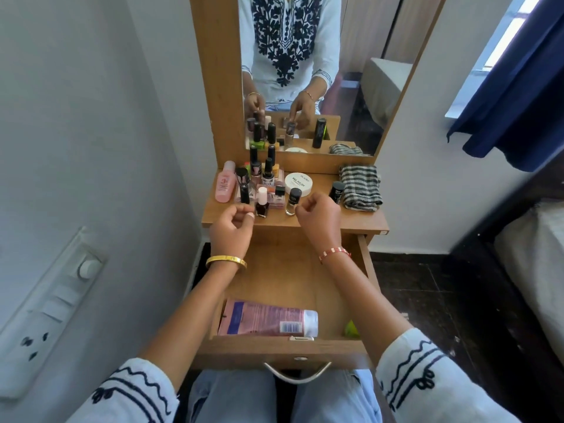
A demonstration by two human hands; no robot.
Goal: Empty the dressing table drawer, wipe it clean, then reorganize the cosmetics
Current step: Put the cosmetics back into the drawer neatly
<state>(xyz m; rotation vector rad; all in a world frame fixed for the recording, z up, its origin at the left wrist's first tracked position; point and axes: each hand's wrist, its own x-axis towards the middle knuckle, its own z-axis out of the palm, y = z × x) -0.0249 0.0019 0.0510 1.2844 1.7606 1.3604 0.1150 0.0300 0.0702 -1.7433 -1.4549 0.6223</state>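
Note:
The dressing table drawer point(287, 270) stands pulled out over my lap. In it lie a pink tube point(268, 322) at the front and a small green item point(351, 328) in the front right corner. On the tabletop point(363, 222) stand several nail polish bottles point(268, 170), a pink bottle point(225, 186), a white round jar point(298, 181) and a black stick point(336, 190). My left hand point(232, 228) hovers with curled fingers beside a dark polish bottle with a white cap point(262, 204). My right hand point(319, 216), also curled, sits right next to a small clear black-capped bottle point(293, 202); nothing shows inside either hand.
A striped folded cloth point(361, 187) lies at the tabletop's right end. The mirror point(351, 87) behind reflects both hands and the bottles. A wall with a switch panel point(52, 300) is close on the left, a bed point(534, 270) on the right.

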